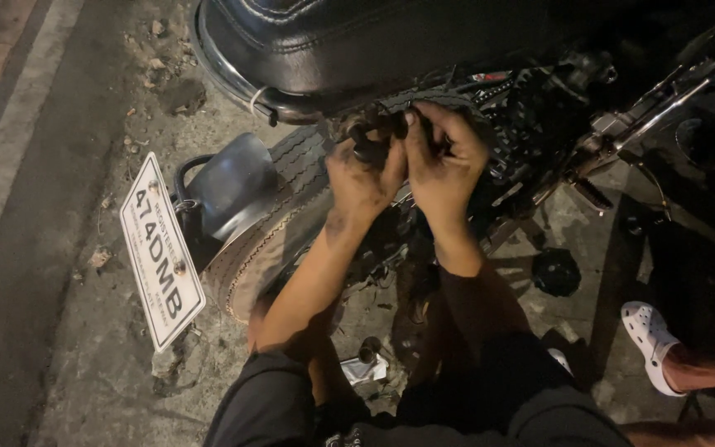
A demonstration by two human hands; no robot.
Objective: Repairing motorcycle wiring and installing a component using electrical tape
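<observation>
My left hand (362, 178) and my right hand (444, 165), both smeared with dark grease, meet just below the black motorcycle seat (316, 41). Between their fingers sits a small dark cylindrical part (371, 142) above the rear tyre (279, 215). The left fingers wrap the part from the left; the right fingers close on it from the right. What the part joins to is hidden by the hands and by shadow.
A white licence plate (161, 252) and chrome rear fender (233, 178) stick out at left. Chrome frame tubes and a footpeg (614, 141) lie to the right. A round black cap (556, 271) rests on the concrete. Another person's foot in a white clog (651, 339) stands at lower right.
</observation>
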